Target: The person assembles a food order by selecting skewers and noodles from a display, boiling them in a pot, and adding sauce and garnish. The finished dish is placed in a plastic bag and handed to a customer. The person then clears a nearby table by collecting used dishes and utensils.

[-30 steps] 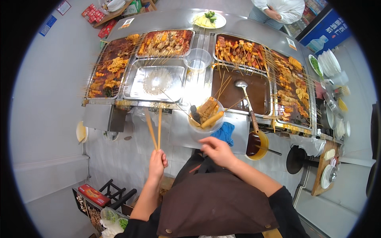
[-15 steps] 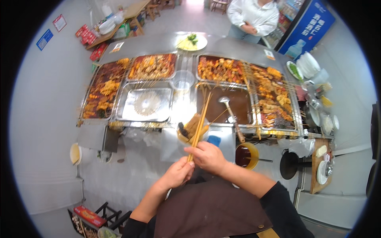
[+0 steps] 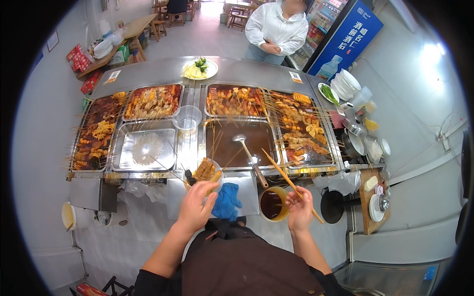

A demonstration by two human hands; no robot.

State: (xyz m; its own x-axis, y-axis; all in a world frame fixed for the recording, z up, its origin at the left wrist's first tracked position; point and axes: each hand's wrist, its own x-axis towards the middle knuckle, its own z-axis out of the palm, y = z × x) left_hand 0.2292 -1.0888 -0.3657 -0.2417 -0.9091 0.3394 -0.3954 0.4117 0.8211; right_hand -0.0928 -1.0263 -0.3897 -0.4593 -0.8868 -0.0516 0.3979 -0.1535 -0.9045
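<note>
My right hand (image 3: 300, 209) is closed around a pair of long wooden chopsticks (image 3: 283, 173), their tips angled up and left toward the trays. My left hand (image 3: 196, 207) is at the near side of a clear bowl (image 3: 220, 177), thumb and fingers apart; whether it touches the rim is hard to tell. Inside the bowl are skewered foods, with brown slabs (image 3: 203, 170) and a dark piece, and sticks poking out. A crumpled blue cloth (image 3: 226, 201) lies just right of the left hand. Behind the bowl, a ladle (image 3: 251, 160) rests in a tray of brown broth (image 3: 224, 143).
Trays of skewers (image 3: 234, 101) fill the counter's back and sides, around a bare metal tray (image 3: 145, 145). A yellowish bucket of dark liquid (image 3: 272, 204) stands below the ladle handle. A person in white (image 3: 276, 29) stands across the counter, near stacked white plates (image 3: 345, 84).
Both hands were together on the chopsticks; now only the right holds them, further right. My left hand has gone to the bowl. The view has shifted, exposing more of the blue cloth.
</note>
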